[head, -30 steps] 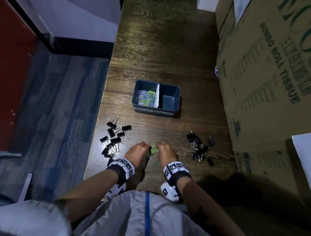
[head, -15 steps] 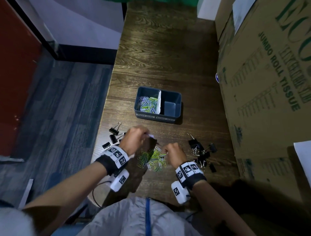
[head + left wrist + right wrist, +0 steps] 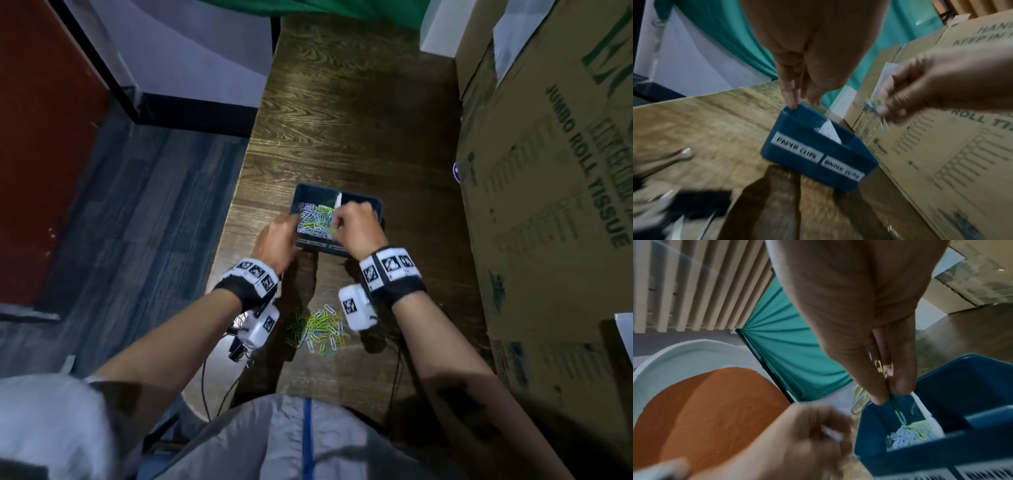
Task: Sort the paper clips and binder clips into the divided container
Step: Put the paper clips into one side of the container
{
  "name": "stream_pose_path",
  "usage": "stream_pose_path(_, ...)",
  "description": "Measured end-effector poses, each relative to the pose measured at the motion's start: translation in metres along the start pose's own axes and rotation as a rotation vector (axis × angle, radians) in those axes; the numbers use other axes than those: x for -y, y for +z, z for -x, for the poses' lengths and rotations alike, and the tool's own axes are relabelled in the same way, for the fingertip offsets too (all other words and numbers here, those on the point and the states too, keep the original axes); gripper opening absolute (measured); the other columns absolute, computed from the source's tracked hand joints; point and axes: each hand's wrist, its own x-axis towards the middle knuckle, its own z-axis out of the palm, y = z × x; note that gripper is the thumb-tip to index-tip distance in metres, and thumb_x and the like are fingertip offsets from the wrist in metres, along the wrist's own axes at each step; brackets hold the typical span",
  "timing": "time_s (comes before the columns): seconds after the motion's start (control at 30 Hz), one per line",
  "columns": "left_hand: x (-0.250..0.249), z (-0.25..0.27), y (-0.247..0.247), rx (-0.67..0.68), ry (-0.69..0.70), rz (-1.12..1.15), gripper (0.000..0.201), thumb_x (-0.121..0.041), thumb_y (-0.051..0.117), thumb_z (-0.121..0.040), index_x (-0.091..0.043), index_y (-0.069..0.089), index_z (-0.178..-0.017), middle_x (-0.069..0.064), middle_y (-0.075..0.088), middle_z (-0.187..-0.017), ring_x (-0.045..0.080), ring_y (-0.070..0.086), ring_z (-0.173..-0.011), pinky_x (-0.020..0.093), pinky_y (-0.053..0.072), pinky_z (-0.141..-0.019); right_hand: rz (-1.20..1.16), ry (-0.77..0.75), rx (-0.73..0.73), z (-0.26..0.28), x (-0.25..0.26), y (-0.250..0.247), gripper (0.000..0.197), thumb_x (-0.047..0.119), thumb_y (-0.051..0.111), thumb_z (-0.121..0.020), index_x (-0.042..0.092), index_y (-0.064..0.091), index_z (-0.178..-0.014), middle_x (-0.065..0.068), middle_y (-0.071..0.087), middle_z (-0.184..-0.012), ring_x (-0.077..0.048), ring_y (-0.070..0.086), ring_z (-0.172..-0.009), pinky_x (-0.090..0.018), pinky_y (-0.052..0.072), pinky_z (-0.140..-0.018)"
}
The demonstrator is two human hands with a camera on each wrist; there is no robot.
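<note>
Two hands reach over the blue plastic divided container (image 3: pixel 373 205) on the dark wooden table (image 3: pixel 342 120). Right hand (image 3: pixel 356 226) pinches green paper clips (image 3: pixel 898 410) above its left compartment. Left hand (image 3: pixel 277 236) has curled fingers; its hold I cannot tell.

The container (image 3: pixel 375 205) is showing dark blue, with a white divider (image 3: pixel 338 200) and white labels (image 3: pixel 796 149) printed in black. The clips inside (image 3: pixel 313 219) are showing white, pale blue and lime; the loose clips (image 3: pixel 317 329) on the bench are mixing lime, green and white. The bench (image 3: pixel 342 137) is showing dark brown wood grain. The box (image 3: pixel 548 188) is tan with green print. The wristbands (image 3: pixel 394 270) are black, carrying white tags with black square patterns. A cloth (image 3: pixel 789 356) is showing teal.
</note>
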Motion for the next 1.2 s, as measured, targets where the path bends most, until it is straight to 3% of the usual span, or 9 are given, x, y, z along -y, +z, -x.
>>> stream_pose_path(0.1, 0.010, 0.041, 0.019, 0.169, -0.058, -0.016, 0.031, 0.009, 0.059, -0.083, -0.007, 0.064, -0.109, 0.011, 0.067, -0.099, 0.025, 0.066, -0.083, 0.036, 0.059, -0.075, -0.052, 0.001, -0.075, -0.023, 0.015, -0.013, 0.013, 0.003, 0.079, -0.078, 0.013, 0.071, -0.078, -0.010, 0.069, -0.087, -0.028, 0.068, -0.084, -0.033, 0.055, -0.072)
stream_pose_path(0.23, 0.016, 0.089, 0.041, 0.455, -0.116, -0.109, 0.024, -0.003, 0.061, -0.085, -0.011, 0.059, -0.107, 0.010, 0.063, -0.105, 0.027, 0.063, -0.090, 0.032, 0.053, -0.078, -0.072, 0.018, -0.080, -0.018, 0.009, 0.000, 0.037, 0.017, 0.084, -0.078, 0.014, 0.071, -0.112, -0.013, 0.071, -0.105, -0.029, 0.067, -0.096, -0.040, 0.057, -0.085)
stream_pose_path(0.33, 0.023, 0.111, 0.056, 0.554, -0.146, -0.131, 0.031, -0.016, 0.066, -0.087, -0.008, 0.055, -0.115, 0.010, 0.055, -0.113, 0.030, 0.060, -0.098, 0.035, 0.047, -0.083, -0.072, 0.041, 0.017, 0.011, -0.016, 0.032, 0.032, 0.018, 0.084, -0.078, 0.014, 0.071, -0.108, -0.009, 0.071, -0.099, -0.025, 0.067, -0.090, -0.039, 0.058, -0.083)
stream_pose_path(0.43, 0.026, 0.123, 0.065, 0.579, -0.179, -0.058, 0.047, -0.028, 0.075, -0.079, -0.015, 0.051, -0.117, 0.004, 0.045, -0.111, 0.028, 0.059, -0.094, 0.037, 0.048, -0.081, -0.016, 0.146, 0.229, 0.047, -0.045, 0.063, 0.025, 0.011, 0.083, -0.077, 0.011, 0.072, -0.100, -0.011, 0.071, -0.097, -0.030, 0.070, -0.093, -0.041, 0.059, -0.082)
stream_pose_path(0.57, 0.022, 0.135, 0.071, 0.589, -0.162, -0.011, 0.071, -0.026, 0.085, -0.068, -0.018, 0.040, -0.122, 0.001, 0.038, -0.113, 0.017, 0.051, -0.085, 0.028, 0.046, -0.075, 0.048, 0.299, 0.488, 0.102, -0.082, 0.099, 0.075, 0.007, 0.087, -0.070, 0.023, 0.050, -0.134, -0.011, 0.051, -0.136, -0.033, 0.057, -0.120, -0.048, 0.054, -0.095)
stream_pose_path(0.67, 0.013, 0.135, 0.078, 0.577, -0.154, -0.050, 0.068, -0.012, 0.077, -0.070, -0.019, 0.038, -0.126, 0.005, 0.040, -0.116, 0.023, 0.056, -0.088, 0.030, 0.047, -0.073, 0.059, 0.261, 0.476, 0.124, -0.094, 0.127, 0.089, -0.001, 0.082, -0.070, 0.030, 0.034, -0.139, -0.013, 0.032, -0.149, -0.035, 0.049, -0.128, -0.052, 0.050, -0.098)
stream_pose_path(0.8, 0.001, 0.135, 0.088, 0.541, -0.087, -0.056, 0.060, -0.010, 0.071, -0.075, -0.018, 0.043, -0.127, 0.006, 0.044, -0.119, 0.027, 0.061, -0.093, 0.032, 0.047, -0.075, 0.033, 0.211, 0.379, 0.130, -0.085, 0.148, 0.071, -0.011, 0.062, -0.076, 0.028, 0.045, -0.133, -0.008, 0.048, -0.138, -0.033, 0.054, -0.122, -0.044, 0.048, -0.099)
stream_pose_path(0.93, 0.004, 0.135, 0.085, 0.510, -0.090, -0.003, 0.060, -0.022, 0.073, -0.076, -0.019, 0.044, -0.128, 0.003, 0.046, -0.119, 0.025, 0.060, -0.094, 0.036, 0.050, -0.080, -0.050, 0.206, 0.326, 0.127, -0.086, 0.147, 0.063, 0.002, 0.075, -0.072, 0.033, 0.049, -0.121, 0.001, 0.051, -0.127, -0.025, 0.059, -0.114, -0.044, 0.054, -0.091)
stream_pose_path(1.2, 0.000, 0.141, 0.094, 0.577, -0.013, -0.147, 0.095, -0.040, 0.080, -0.074, -0.012, 0.025, -0.146, 0.009, 0.036, -0.129, 0.025, 0.044, -0.114, 0.037, 0.051, -0.082, 0.141, 0.098, 0.411, 0.127, -0.082, 0.144, 0.106, 0.034, 0.092, -0.059, 0.033, 0.033, -0.147, -0.005, 0.032, -0.130, -0.029, 0.037, -0.121, -0.048, 0.045, -0.099)
